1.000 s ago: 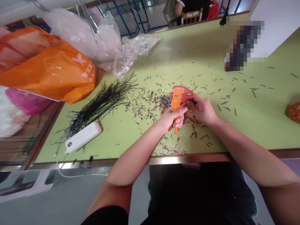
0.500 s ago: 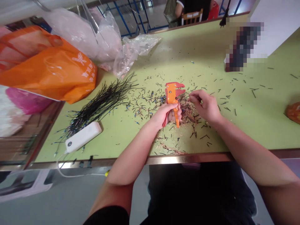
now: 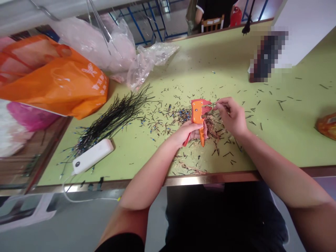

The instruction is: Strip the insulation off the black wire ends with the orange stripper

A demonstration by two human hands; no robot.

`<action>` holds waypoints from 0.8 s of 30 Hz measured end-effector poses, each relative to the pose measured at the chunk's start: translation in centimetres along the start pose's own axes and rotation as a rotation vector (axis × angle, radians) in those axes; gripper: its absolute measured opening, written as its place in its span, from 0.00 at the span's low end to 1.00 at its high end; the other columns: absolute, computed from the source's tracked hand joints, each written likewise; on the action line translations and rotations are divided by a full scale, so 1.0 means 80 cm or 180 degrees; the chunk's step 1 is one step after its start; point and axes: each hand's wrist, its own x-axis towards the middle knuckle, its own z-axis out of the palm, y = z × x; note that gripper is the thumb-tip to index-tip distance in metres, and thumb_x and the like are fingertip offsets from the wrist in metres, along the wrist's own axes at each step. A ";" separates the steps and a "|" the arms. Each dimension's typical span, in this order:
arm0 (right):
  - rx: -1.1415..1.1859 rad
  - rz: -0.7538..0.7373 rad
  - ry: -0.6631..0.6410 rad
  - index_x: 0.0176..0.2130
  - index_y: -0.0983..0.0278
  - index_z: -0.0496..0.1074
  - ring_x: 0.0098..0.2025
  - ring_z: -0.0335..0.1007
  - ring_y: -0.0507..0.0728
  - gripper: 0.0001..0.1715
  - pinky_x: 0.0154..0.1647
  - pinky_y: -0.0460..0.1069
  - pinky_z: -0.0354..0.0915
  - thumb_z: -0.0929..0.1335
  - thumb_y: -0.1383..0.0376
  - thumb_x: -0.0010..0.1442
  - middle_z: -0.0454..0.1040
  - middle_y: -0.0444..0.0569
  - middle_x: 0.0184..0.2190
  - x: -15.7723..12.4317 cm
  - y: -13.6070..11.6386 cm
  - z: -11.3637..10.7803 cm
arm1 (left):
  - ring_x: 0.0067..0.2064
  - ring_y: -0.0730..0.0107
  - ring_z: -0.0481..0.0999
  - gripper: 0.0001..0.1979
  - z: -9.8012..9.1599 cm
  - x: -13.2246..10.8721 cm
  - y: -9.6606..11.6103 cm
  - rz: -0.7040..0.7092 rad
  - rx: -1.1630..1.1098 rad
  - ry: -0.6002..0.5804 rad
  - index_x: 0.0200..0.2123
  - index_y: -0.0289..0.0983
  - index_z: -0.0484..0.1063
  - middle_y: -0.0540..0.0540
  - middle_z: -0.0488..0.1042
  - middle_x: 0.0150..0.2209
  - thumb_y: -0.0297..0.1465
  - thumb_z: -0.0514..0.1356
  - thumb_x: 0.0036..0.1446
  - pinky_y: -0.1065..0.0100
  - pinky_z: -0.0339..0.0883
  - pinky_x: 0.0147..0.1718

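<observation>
An orange and red wire stripper [image 3: 197, 111] is held upright in my left hand [image 3: 193, 131], whose fingers wrap around its handles. Its red jaws point right, towards my right hand [image 3: 232, 115]. The fingers of that hand are pinched on a thin black wire [image 3: 215, 107], its end close to the jaws; whether it touches them I cannot tell. Beneath both hands lies a heap of copper strands [image 3: 214, 129] mixed with short black wire offcuts [image 3: 216, 150]. To the left, a bundle of long black wires [image 3: 112, 115] with blue-tipped ends rests on the table.
A white power bank [image 3: 93, 156] with a cable lies near the table's [image 3: 147, 164] front edge. Orange bag [image 3: 78, 80] and clear plastic bags [image 3: 149, 59] crowd the back left. A white panel [image 3: 301, 35] stands back right; an orange object [image 3: 327, 125] sits far right. Another person [image 3: 216, 10] is beyond.
The wire stripper in my left hand has shifted slightly right and down. My right hand stays close to its jaws, a little to the right of before. The view has tilted slightly.
</observation>
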 end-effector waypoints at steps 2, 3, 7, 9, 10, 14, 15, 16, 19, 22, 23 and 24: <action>0.0189 0.0081 0.0030 0.44 0.60 0.73 0.27 0.69 0.52 0.09 0.27 0.50 0.64 0.68 0.57 0.71 0.82 0.48 0.35 0.002 0.002 0.001 | 0.34 0.66 0.84 0.16 0.000 0.001 0.000 -0.0032 -0.0011 0.0028 0.41 0.33 0.74 0.46 0.79 0.34 0.37 0.70 0.55 0.63 0.81 0.39; 0.0267 0.0111 0.0038 0.44 0.59 0.73 0.27 0.68 0.52 0.10 0.26 0.50 0.63 0.68 0.56 0.71 0.81 0.48 0.35 0.003 0.003 0.001 | 0.34 0.66 0.84 0.17 0.000 0.001 0.000 -0.0048 -0.0011 0.0045 0.41 0.33 0.74 0.46 0.79 0.34 0.38 0.71 0.54 0.63 0.81 0.39; 0.0516 0.0192 0.0022 0.43 0.59 0.73 0.26 0.65 0.51 0.12 0.25 0.50 0.61 0.69 0.54 0.71 0.80 0.47 0.33 0.004 0.005 0.001 | 0.33 0.66 0.84 0.19 0.004 0.002 -0.002 -0.0061 -0.0026 0.0056 0.40 0.33 0.74 0.47 0.79 0.33 0.40 0.73 0.52 0.64 0.81 0.39; 0.0558 0.0229 -0.0020 0.43 0.60 0.72 0.25 0.64 0.50 0.11 0.24 0.50 0.60 0.69 0.55 0.70 0.80 0.47 0.33 0.003 0.003 0.003 | 0.33 0.67 0.84 0.18 0.005 0.002 -0.003 -0.0037 -0.0031 0.0048 0.40 0.34 0.74 0.47 0.79 0.32 0.39 0.72 0.53 0.64 0.81 0.39; 0.0558 0.0255 -0.0054 0.43 0.60 0.72 0.25 0.65 0.50 0.11 0.24 0.50 0.59 0.69 0.55 0.70 0.80 0.47 0.33 0.002 0.002 0.003 | 0.33 0.67 0.83 0.18 0.006 0.002 -0.003 -0.0028 -0.0027 0.0045 0.40 0.34 0.74 0.47 0.78 0.32 0.39 0.72 0.53 0.64 0.80 0.39; 0.0535 0.0303 -0.0159 0.42 0.60 0.70 0.27 0.69 0.51 0.10 0.24 0.50 0.60 0.69 0.56 0.70 0.80 0.46 0.32 -0.002 -0.001 0.006 | 0.34 0.67 0.83 0.17 0.005 0.002 -0.003 -0.0019 0.0046 0.0059 0.41 0.34 0.73 0.47 0.79 0.33 0.38 0.70 0.55 0.63 0.80 0.40; 0.0544 0.0307 -0.0167 0.42 0.60 0.70 0.27 0.70 0.52 0.09 0.25 0.50 0.60 0.69 0.57 0.70 0.80 0.46 0.32 -0.003 -0.001 0.007 | 0.34 0.66 0.83 0.17 0.005 0.002 -0.004 -0.0023 0.0084 0.0078 0.41 0.34 0.73 0.47 0.79 0.33 0.39 0.71 0.55 0.63 0.80 0.40; 0.0556 0.0312 -0.0171 0.42 0.60 0.69 0.27 0.71 0.52 0.09 0.25 0.50 0.61 0.70 0.57 0.69 0.80 0.46 0.31 -0.003 -0.002 0.007 | 0.34 0.66 0.83 0.18 0.005 0.002 -0.004 -0.0028 0.0124 0.0100 0.41 0.34 0.73 0.47 0.79 0.33 0.39 0.71 0.54 0.63 0.80 0.40; 0.0550 0.0349 -0.0182 0.41 0.60 0.69 0.29 0.73 0.52 0.10 0.27 0.51 0.64 0.70 0.57 0.69 0.79 0.46 0.30 -0.004 -0.003 0.007 | 0.34 0.66 0.83 0.19 0.004 0.003 -0.007 -0.0032 0.0223 0.0176 0.41 0.34 0.73 0.47 0.79 0.34 0.39 0.72 0.53 0.62 0.80 0.40; 0.0517 0.0363 -0.0188 0.40 0.60 0.69 0.28 0.73 0.52 0.09 0.27 0.51 0.64 0.71 0.58 0.69 0.79 0.45 0.29 -0.004 -0.004 0.006 | 0.34 0.66 0.83 0.19 0.005 0.003 -0.009 0.0027 0.0253 0.0173 0.41 0.34 0.73 0.47 0.79 0.35 0.39 0.72 0.53 0.61 0.79 0.40; 0.0527 0.0365 -0.0198 0.40 0.60 0.69 0.28 0.73 0.52 0.09 0.27 0.50 0.64 0.71 0.58 0.69 0.79 0.45 0.29 -0.004 -0.005 0.006 | 0.34 0.66 0.83 0.19 0.005 0.003 -0.009 0.0045 0.0261 0.0161 0.41 0.34 0.73 0.47 0.79 0.35 0.39 0.72 0.53 0.61 0.79 0.40; 0.0545 0.0362 -0.0209 0.40 0.60 0.69 0.28 0.74 0.52 0.08 0.27 0.50 0.64 0.70 0.59 0.69 0.79 0.45 0.28 -0.005 -0.005 0.006 | 0.34 0.66 0.83 0.18 0.006 0.003 -0.009 0.0056 0.0270 0.0157 0.41 0.34 0.73 0.47 0.79 0.34 0.39 0.72 0.53 0.61 0.79 0.40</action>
